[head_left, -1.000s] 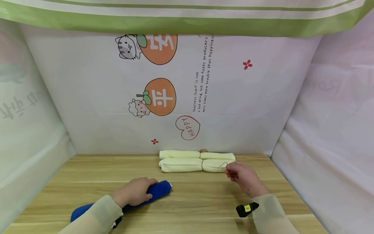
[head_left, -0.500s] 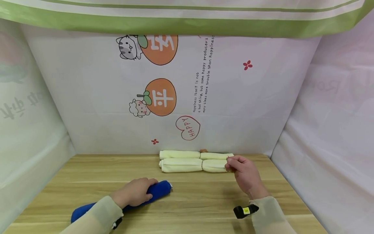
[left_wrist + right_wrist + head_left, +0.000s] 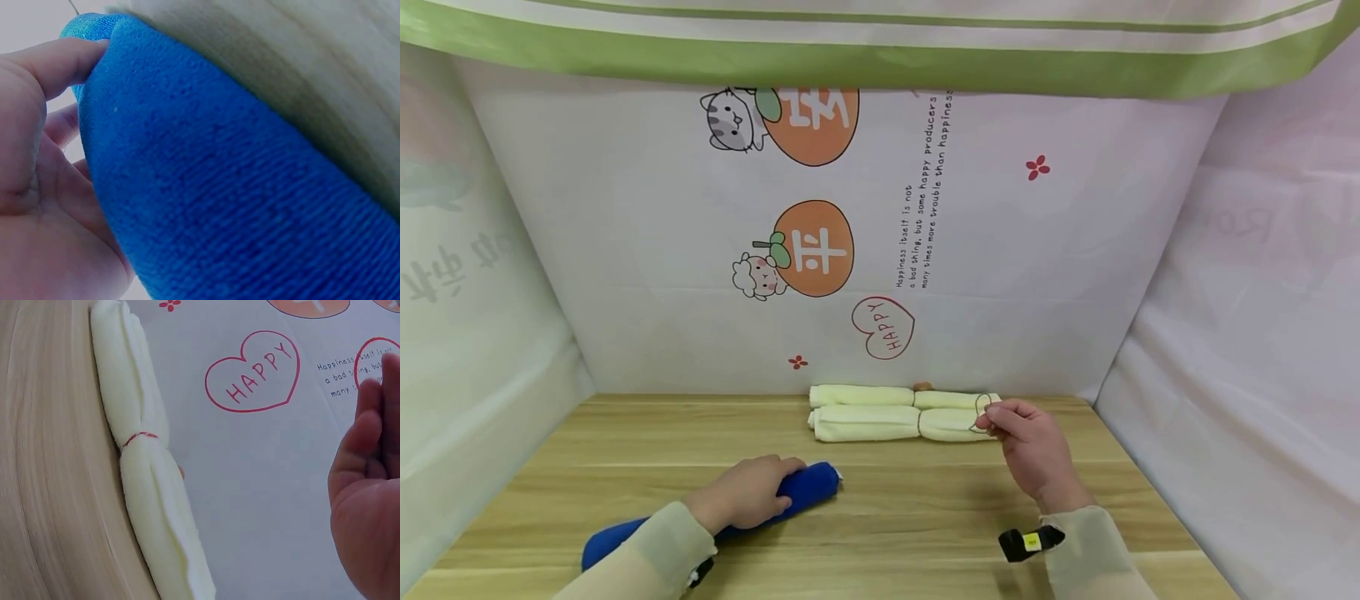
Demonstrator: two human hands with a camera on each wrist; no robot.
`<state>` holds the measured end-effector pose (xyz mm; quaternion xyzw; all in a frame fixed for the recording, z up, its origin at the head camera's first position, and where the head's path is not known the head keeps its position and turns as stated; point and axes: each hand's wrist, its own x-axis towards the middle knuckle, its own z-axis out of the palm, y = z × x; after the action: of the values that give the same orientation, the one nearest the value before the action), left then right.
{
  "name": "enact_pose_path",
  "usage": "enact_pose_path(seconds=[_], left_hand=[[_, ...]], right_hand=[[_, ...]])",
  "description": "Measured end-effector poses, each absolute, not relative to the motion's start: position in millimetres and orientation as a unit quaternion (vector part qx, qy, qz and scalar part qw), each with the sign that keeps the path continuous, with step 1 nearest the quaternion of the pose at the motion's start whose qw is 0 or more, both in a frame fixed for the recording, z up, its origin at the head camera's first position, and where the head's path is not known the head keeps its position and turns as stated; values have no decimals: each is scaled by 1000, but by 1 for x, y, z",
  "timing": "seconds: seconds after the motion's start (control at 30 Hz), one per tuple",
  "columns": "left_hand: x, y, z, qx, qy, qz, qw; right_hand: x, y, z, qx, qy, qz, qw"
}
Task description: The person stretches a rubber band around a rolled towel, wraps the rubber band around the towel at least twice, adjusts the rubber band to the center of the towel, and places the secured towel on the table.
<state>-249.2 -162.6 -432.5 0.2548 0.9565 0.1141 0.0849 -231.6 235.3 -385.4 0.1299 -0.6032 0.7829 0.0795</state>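
My left hand point(image 3: 745, 493) grips a rolled blue towel point(image 3: 814, 487) lying at a slant on the table. Up close in the left wrist view, a finger presses on the blue towel point(image 3: 206, 150) near its end. My right hand point(image 3: 1036, 454) is raised at the right, pinching a thin rubber band point(image 3: 982, 398) that loops above and below its fingertips. The right wrist view shows that rubber band point(image 3: 369, 341) as a red loop beside the fingers.
Two rolled pale yellow towels, a front one point(image 3: 865, 423) and a back one point(image 3: 861, 396), lie side by side along the back wall point(image 3: 1000, 317), each cinched at the middle by a thin band. A small brown object point(image 3: 923, 386) shows behind them. White side walls enclose the wooden table point(image 3: 895, 533).
My right hand has risen slightly, and the rubber band has turned from lying left of the fingertips to standing above and below them. My left hand and the blue towel have stayed put.
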Motion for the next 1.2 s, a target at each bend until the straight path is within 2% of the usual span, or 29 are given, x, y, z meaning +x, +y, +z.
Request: enact_pose_path(seconds=[0.2, 0.7, 0.83, 1.0, 1.2], left_hand=[[-248, -162, -433, 254, 957, 115, 82], [-245, -162, -431, 253, 958, 114, 79], [-246, -163, -431, 255, 957, 113, 77], [-247, -163, -432, 255, 957, 112, 78], [-249, -163, -434, 255, 958, 106, 80]], right_hand=[[-232, 240, -387, 198, -523, 828, 48], [-234, 243, -386, 252, -469, 846, -27], [-233, 241, -384, 188, -560, 806, -19], [-230, 234, -380, 85, -652, 752, -50], [-227, 230, -380, 78, -612, 784, -71]])
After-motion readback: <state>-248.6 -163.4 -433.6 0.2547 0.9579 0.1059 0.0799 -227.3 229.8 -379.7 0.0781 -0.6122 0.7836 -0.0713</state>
